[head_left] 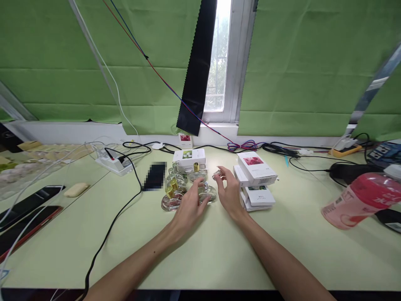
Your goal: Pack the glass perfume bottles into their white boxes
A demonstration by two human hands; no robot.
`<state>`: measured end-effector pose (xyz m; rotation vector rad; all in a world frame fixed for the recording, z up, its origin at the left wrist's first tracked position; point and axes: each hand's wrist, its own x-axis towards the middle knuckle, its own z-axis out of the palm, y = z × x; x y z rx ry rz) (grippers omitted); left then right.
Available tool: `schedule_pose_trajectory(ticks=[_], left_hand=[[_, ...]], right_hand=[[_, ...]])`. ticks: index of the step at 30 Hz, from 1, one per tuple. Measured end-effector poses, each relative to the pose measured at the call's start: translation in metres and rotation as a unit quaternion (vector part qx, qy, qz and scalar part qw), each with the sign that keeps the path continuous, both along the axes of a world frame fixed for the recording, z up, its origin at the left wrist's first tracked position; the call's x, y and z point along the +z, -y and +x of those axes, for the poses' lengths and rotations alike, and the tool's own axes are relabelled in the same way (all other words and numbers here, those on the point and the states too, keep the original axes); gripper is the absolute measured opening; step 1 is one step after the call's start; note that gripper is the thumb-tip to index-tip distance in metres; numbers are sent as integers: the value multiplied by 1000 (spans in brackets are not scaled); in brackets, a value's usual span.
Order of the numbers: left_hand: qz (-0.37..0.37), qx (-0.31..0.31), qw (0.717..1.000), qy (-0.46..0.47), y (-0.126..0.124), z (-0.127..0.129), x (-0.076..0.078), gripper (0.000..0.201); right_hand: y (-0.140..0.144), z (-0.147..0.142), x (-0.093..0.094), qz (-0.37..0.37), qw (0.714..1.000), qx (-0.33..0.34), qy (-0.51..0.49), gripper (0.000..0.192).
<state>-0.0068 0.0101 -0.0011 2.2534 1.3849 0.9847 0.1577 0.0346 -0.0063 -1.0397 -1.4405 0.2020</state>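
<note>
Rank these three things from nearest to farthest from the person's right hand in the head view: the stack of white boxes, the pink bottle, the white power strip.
From the right hand:
1. Stack of white boxes, just to its right, almost touching.
2. White power strip, far across to the left, near the wall.
3. Pink bottle, lying at the table's far right edge.

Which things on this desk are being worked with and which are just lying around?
In use: left hand on capless glass bottle; right hand pinching small cap; gold-capped bottles.
Lying about: white boxes, power strip, phones, pink bottle.
</note>
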Motion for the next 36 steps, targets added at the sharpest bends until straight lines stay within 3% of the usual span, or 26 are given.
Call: schedule_pose_trajectory(ticks=[11, 36], left_hand=[[13, 3, 1000, 12, 0, 1, 2, 53], [-4, -7, 1000, 23, 3, 3, 6, 60]], right_hand=[[8, -12, 4, 130, 991, 23, 29, 18], [9, -13, 0, 90, 985, 115, 92, 25]])
